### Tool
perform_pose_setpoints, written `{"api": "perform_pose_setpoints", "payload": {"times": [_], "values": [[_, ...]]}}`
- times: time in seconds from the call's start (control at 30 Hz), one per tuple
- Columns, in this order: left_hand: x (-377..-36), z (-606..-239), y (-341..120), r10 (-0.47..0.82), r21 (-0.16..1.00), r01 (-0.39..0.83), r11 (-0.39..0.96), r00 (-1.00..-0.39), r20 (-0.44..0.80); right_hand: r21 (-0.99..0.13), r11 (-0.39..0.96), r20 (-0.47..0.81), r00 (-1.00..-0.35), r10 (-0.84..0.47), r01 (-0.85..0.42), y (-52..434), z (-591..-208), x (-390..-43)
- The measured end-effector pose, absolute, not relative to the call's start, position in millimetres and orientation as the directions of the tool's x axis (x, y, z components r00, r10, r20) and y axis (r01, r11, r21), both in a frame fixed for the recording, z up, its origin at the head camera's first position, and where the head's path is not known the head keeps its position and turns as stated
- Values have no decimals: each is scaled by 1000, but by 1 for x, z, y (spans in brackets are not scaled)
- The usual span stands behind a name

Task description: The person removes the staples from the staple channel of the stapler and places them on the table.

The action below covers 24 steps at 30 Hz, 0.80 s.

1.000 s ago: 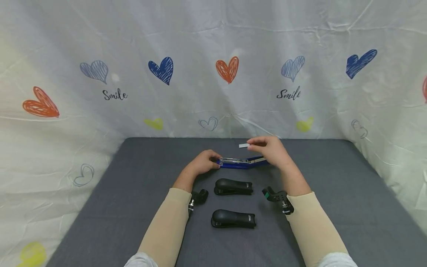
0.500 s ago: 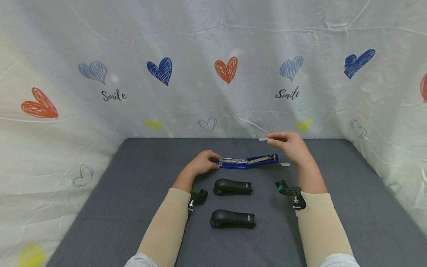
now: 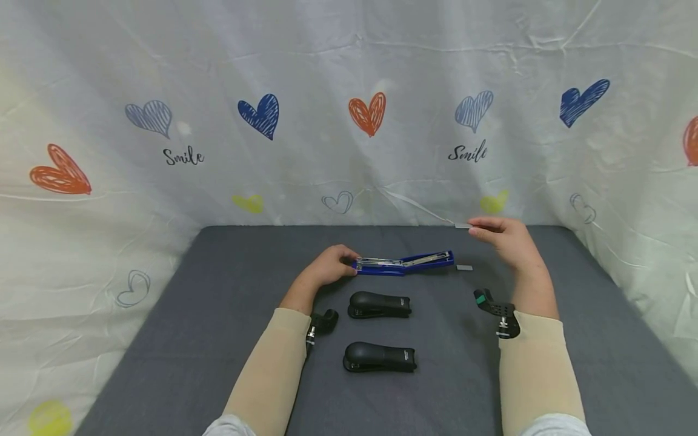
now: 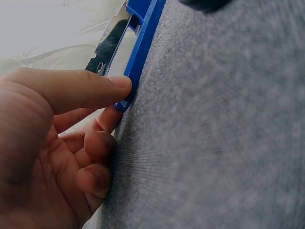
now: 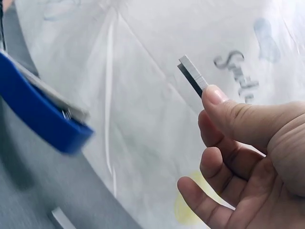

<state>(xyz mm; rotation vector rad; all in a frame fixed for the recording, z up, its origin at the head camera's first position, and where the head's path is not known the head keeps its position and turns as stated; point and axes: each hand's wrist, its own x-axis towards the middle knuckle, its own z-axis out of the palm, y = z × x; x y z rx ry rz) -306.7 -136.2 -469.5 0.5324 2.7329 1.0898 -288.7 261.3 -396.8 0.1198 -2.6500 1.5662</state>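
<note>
A blue stapler point(image 3: 382, 270) lies opened out flat on the grey table, its metal channel showing. My left hand point(image 3: 329, 266) pinches its left end between thumb and fingers; the left wrist view shows the thumb on the stapler's blue edge point(image 4: 143, 47). Off to the right and raised, my right hand point(image 3: 504, 239) pinches a strip of staples point(image 5: 194, 75) between thumb and forefinger, apart from the stapler. A second strip of staples point(image 3: 465, 267) rests on the table just beyond the stapler's right end.
Two black staplers lie nearer the front, one point(image 3: 379, 305) behind the other point(image 3: 379, 357). A white curtain point(image 3: 305, 169) with printed hearts hangs along the table's back edge. Both wrists wear black camera mounts point(image 3: 496, 309).
My right hand has moved right, away from above the stapler, carrying the strip of staples. This uncovered the stapler's right end and the strip on the table. The left hand stays put.
</note>
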Motion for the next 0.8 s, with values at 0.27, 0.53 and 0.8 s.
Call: {"api": "perform_pose_setpoints", "payload": {"times": [0.27, 0.53, 0.8], "values": [[-307, -470, -136, 377, 697, 264, 667, -926, -11, -882, 472, 22, -999, 31, -5, 292, -416, -284], [-308, -470, -136, 375, 693, 263, 671, -927, -12, -846, 533, -15, -1000, 25, 27, 316, -445, -282], [-308, -471, -136, 379, 688, 272, 673, -925, -5, -776, 628, 75, -997, -5, -61, 330, -466, -284]]}}
